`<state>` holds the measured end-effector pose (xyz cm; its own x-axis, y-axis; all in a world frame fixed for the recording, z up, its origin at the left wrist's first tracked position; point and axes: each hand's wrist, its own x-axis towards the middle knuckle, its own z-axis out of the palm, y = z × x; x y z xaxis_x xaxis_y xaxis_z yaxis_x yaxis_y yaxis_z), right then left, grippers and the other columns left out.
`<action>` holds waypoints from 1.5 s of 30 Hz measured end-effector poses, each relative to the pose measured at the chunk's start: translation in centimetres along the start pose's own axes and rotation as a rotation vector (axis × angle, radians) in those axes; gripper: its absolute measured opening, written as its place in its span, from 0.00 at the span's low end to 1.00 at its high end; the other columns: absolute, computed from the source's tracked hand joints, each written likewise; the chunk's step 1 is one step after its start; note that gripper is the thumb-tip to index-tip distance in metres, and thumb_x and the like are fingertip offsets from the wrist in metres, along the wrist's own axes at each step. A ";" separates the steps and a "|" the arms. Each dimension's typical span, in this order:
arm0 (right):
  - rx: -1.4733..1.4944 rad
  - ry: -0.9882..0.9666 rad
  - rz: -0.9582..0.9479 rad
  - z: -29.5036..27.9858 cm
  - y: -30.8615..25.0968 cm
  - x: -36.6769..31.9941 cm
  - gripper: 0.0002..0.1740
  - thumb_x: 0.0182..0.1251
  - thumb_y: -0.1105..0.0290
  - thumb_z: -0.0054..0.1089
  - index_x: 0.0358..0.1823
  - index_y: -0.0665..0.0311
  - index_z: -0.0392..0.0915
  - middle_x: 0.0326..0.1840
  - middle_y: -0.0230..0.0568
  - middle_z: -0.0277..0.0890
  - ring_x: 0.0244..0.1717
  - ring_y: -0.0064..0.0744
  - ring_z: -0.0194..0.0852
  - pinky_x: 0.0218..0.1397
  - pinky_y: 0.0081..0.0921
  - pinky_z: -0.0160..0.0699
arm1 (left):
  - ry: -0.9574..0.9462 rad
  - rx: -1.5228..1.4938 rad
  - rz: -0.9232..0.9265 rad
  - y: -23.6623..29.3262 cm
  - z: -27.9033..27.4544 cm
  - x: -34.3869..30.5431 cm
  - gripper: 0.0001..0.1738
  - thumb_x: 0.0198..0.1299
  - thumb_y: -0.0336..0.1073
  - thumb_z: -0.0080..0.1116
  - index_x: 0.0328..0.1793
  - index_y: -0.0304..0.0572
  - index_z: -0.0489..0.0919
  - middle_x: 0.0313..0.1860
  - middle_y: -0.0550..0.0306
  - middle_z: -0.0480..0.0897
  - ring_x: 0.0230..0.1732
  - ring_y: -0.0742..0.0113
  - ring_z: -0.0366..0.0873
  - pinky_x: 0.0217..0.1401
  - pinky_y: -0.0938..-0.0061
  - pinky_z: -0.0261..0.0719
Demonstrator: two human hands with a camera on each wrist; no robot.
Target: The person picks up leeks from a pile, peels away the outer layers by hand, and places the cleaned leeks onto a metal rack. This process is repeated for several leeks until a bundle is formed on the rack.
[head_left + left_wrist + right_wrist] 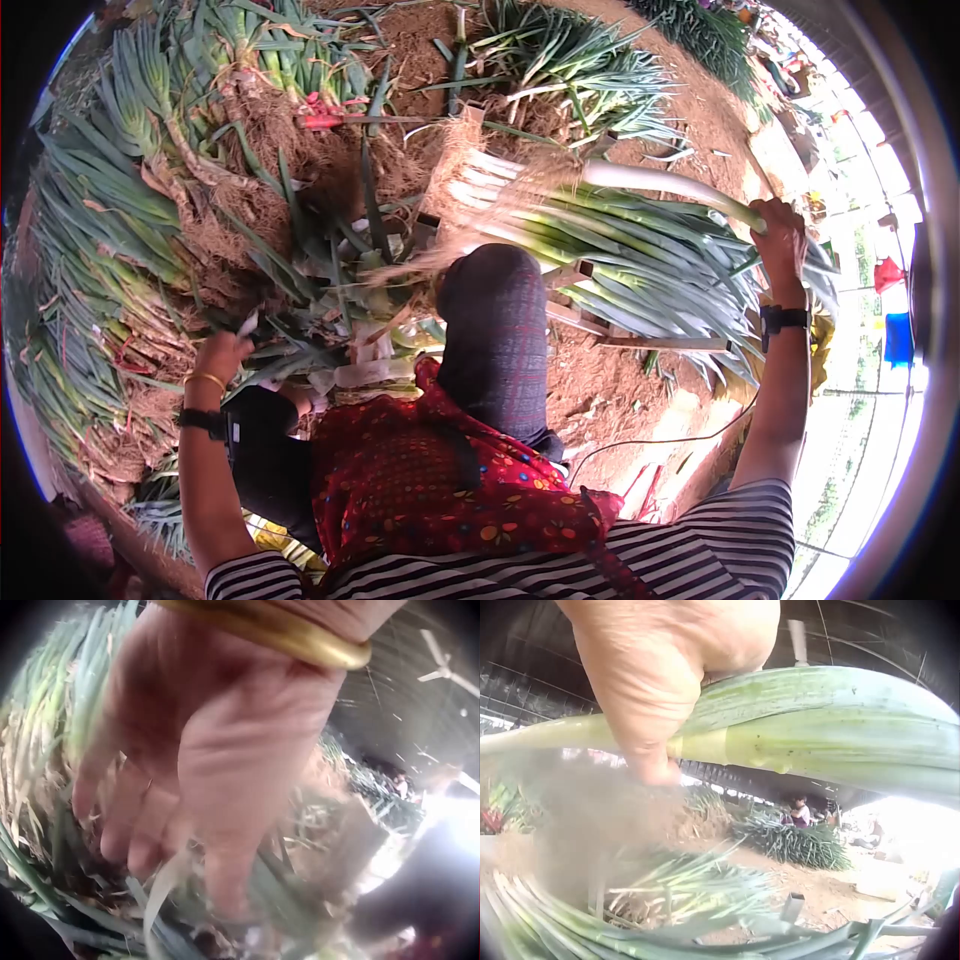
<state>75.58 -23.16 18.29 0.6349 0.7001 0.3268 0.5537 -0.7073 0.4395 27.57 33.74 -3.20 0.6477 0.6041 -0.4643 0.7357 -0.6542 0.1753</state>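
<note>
My right hand (pixel 778 238) grips a large green onion (pixel 668 182) by its green part, its long white shaft pointing left with blurred roots. In the right wrist view the thumb and fingers wrap round the stalk (pixel 795 720). Below it lies a row of green onions (pixel 640 245), white ends to the left, on a metal-edged stand (pixel 665 344). My left hand (pixel 222 355) is at the left by loose leaves. The left wrist view has its fingers (pixel 120 836) loosely bent, thumb apart, a pale leaf strip (pixel 166 889) hanging by the fingertips.
Large heaps of green onions with soil on their roots (pixel 265 150) fill the left side. Another bundle (pixel 590 75) lies at the back on bare soil. A red-handled tool (pixel 322 121) rests on the heap. Another person (pixel 801 814) is far off.
</note>
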 end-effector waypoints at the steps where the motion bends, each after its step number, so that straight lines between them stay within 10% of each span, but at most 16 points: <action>1: 0.004 -0.046 0.057 1.0 0.5 -0.6 0.20 0.40 0.73 0.69 0.39 0.52 0.78 0.35 0.30 0.73 0.40 0.34 0.72 0.47 0.32 0.68 | -0.338 0.126 -0.122 1.9 -0.5 -0.2 0.24 0.43 0.52 0.67 0.37 0.38 0.81 0.36 0.37 0.80 0.40 0.40 0.78 0.41 0.55 0.75; 4: 0.108 -0.124 0.037 6.4 -0.6 -3.0 0.25 0.40 0.71 0.69 0.44 0.47 0.78 0.37 0.35 0.74 0.49 0.37 0.71 0.53 0.37 0.67 | -0.295 0.213 0.115 4.7 1.8 -1.6 0.29 0.37 0.50 0.71 0.46 0.42 0.80 0.43 0.43 0.80 0.46 0.46 0.78 0.47 0.60 0.76; 6: 0.157 -0.527 0.171 5.8 -5.4 -2.1 0.24 0.47 0.68 0.66 0.49 0.46 0.76 0.52 0.37 0.74 0.57 0.38 0.68 0.59 0.38 0.64 | 0.062 0.088 0.312 6.3 3.0 -2.2 0.33 0.35 0.46 0.73 0.51 0.45 0.78 0.45 0.49 0.81 0.48 0.51 0.78 0.53 0.64 0.74; 12: 0.314 -0.664 0.089 15.7 -14.2 -4.5 0.25 0.48 0.67 0.66 0.52 0.50 0.74 0.50 0.38 0.74 0.59 0.40 0.67 0.57 0.43 0.63 | -0.154 -0.106 0.229 8.0 1.0 -3.1 0.35 0.35 0.41 0.73 0.54 0.42 0.76 0.45 0.48 0.81 0.48 0.52 0.78 0.52 0.67 0.75; 23: 0.672 -0.404 -0.173 19.4 -21.1 -5.5 0.31 0.51 0.60 0.63 0.60 0.49 0.69 0.56 0.36 0.70 0.59 0.40 0.65 0.61 0.38 0.62 | -0.221 -0.214 0.104 5.8 3.0 -5.3 0.35 0.39 0.45 0.70 0.55 0.36 0.75 0.43 0.43 0.81 0.46 0.54 0.80 0.48 0.67 0.77; 26: 0.736 -0.370 -0.120 19.1 -21.4 -5.2 0.23 0.52 0.75 0.55 0.52 0.50 0.76 0.50 0.32 0.74 0.54 0.39 0.68 0.59 0.37 0.64 | -0.276 -0.310 0.066 5.7 4.5 -5.1 0.35 0.40 0.41 0.70 0.56 0.36 0.74 0.44 0.43 0.81 0.47 0.55 0.80 0.50 0.68 0.77; 35: 0.919 -0.473 -0.056 19.2 -21.4 -6.3 0.32 0.45 0.53 0.70 0.56 0.46 0.74 0.53 0.33 0.73 0.60 0.36 0.65 0.65 0.40 0.61 | -0.320 -0.249 0.170 8.8 3.8 -2.0 0.31 0.43 0.41 0.69 0.56 0.40 0.75 0.43 0.43 0.82 0.46 0.53 0.80 0.49 0.68 0.76; 40: 1.060 -0.590 -0.057 17.6 -18.8 -2.5 0.16 0.66 0.62 0.50 0.52 0.58 0.76 0.48 0.46 0.77 0.44 0.48 0.76 0.47 0.37 0.74 | -0.199 -0.275 0.420 17.9 -1.5 3.2 0.21 0.50 0.33 0.63 0.52 0.38 0.76 0.40 0.44 0.82 0.42 0.53 0.81 0.46 0.69 0.77; 45: 0.966 -0.641 -0.006 20.5 -16.8 -1.8 0.14 0.65 0.61 0.51 0.45 0.59 0.80 0.42 0.44 0.80 0.42 0.46 0.77 0.46 0.38 0.75 | -0.137 -0.446 0.784 31.0 -2.2 8.9 0.11 0.60 0.31 0.54 0.47 0.33 0.76 0.40 0.48 0.81 0.41 0.63 0.80 0.46 0.72 0.76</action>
<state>76.18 -14.55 -6.80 0.6343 0.7211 -0.2785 0.5631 -0.6779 -0.4727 56.61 19.82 -0.02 0.9862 -0.0175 -0.1645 0.1211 -0.6008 0.7901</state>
